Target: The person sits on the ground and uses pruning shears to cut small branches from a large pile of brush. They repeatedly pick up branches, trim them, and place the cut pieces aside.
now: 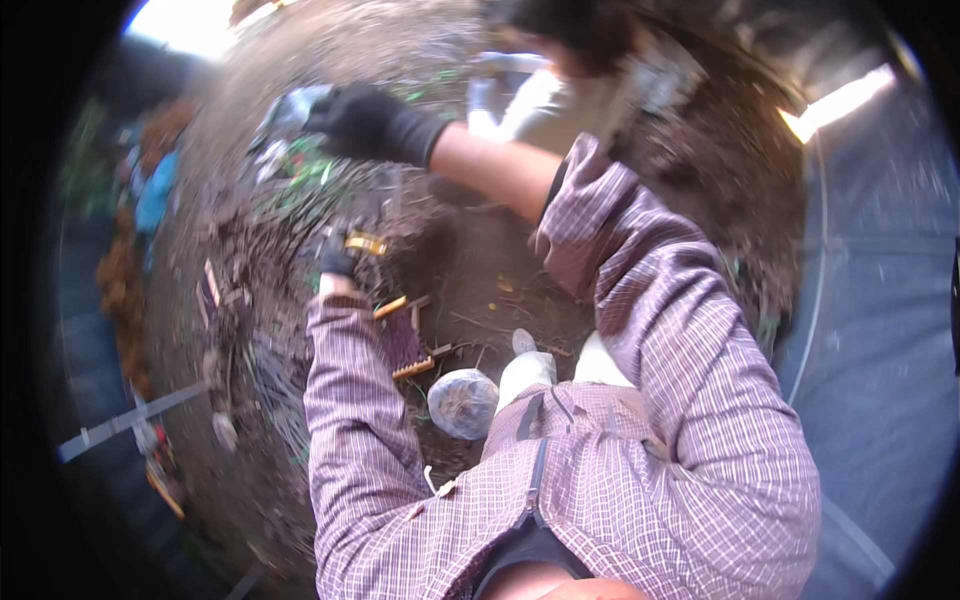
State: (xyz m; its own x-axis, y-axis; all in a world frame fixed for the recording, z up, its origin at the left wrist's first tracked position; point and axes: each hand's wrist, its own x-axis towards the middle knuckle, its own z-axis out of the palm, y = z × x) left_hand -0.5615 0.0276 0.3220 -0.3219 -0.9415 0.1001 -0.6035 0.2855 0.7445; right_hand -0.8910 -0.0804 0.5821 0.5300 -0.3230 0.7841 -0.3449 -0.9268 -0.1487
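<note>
My right arm reaches across to the far left. Its hand, in a black glove (375, 123), is smeared by motion beside a pale bluish plastic-like thing (292, 108); whether the fingers grip it is not clear. Below it, near the ground litter, is my left hand (338, 258) in a dark glove. The fingers are closed about a small shiny yellow thing (366, 243) whose kind I cannot make out. Close to my left forearm lies a dark purple panel (403, 340) with orange-yellow edge pieces. A round whitish container (463, 403) with brownish contents stands by my foot.
A co-worker (570, 90) in pale clothes crouches just ahead. Dry stalks and roots (270, 210) litter the brown soil. A dark blue sheet wall (880, 280) rises on the right. A bright blue item (155, 190) and a grey strap (135, 420) are at the left.
</note>
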